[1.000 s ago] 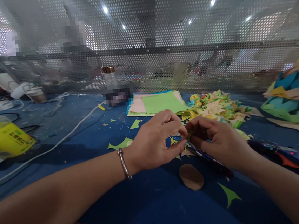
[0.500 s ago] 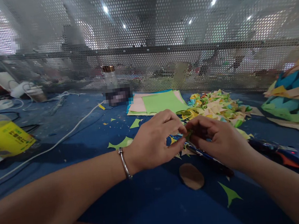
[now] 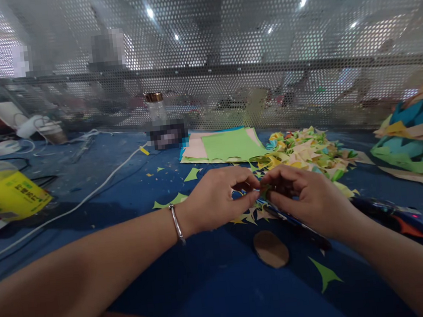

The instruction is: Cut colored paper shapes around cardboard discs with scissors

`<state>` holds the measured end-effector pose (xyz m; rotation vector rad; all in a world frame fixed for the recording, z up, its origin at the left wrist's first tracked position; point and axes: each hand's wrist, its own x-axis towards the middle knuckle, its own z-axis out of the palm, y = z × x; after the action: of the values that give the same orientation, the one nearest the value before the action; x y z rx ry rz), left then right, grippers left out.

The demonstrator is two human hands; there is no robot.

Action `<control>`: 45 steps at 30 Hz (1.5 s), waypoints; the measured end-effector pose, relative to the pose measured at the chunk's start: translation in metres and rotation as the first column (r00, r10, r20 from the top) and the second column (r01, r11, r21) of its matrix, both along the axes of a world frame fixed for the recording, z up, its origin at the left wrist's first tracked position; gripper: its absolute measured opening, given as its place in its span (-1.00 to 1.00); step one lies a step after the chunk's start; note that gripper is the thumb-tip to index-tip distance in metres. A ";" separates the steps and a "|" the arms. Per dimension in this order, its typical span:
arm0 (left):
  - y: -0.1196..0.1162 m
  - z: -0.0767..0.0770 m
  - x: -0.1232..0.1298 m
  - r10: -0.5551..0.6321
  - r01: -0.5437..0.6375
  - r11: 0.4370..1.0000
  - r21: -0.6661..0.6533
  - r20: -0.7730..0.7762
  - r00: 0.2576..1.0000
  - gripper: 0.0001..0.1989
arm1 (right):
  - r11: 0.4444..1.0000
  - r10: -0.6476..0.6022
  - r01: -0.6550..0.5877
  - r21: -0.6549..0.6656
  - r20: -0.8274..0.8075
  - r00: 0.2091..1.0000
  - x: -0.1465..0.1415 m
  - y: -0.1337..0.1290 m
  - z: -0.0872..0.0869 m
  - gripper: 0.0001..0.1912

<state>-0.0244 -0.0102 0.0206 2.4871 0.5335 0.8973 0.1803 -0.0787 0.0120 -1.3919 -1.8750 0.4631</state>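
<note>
On the blue tabletop [image 3: 152, 284], before a perforated grey metal screen [image 3: 206, 99], the right hand [image 3: 308, 194] appears to pinch a small green paper piece [image 3: 265, 190], likely to steady it. The left hand [image 3: 222, 197] curls thumb to fingers beside it; whether it grips too, I cannot tell. The brown oval cardboard disc [image 3: 271, 249] lies nearer the wearer, while the heaped multicoloured folded paper pieces [image 3: 304, 152] sit just beyond the right hand, probably for easy reach.
</note>
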 end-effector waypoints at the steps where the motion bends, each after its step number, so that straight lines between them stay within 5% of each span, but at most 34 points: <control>1: 0.000 0.000 0.000 -0.002 0.002 1.000 0.004 0.002 1.000 -0.94 | 1.000 0.001 -0.001 -0.001 0.002 1.000 0.000 0.000 0.000 -0.84; 11: 0.004 -0.010 0.004 0.051 -0.053 0.986 0.159 0.015 0.999 -0.90 | 0.999 0.027 -0.026 0.028 -0.008 1.000 -0.004 0.000 0.000 -0.89; 18: 0.001 -0.010 0.007 0.056 -0.056 0.996 -0.066 0.005 0.998 -0.96 | 0.998 -0.004 -0.001 0.063 0.078 0.997 -0.005 -0.001 0.000 -0.89; 25: 0.000 -0.004 0.005 0.011 -0.005 0.987 -0.158 0.035 0.999 -0.97 | 0.996 0.052 -0.061 0.058 0.142 0.989 -0.010 -0.004 0.006 -0.88; 45: -0.002 -0.001 0.002 0.028 -0.044 0.986 -0.163 -0.102 0.994 -0.91 | 0.997 0.028 -0.044 0.071 0.225 0.974 -0.003 0.000 0.000 -0.88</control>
<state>-0.0225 -0.0126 0.0194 2.3867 0.6601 0.7145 0.1771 -0.0789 0.0122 -1.4101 -2.0791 0.2578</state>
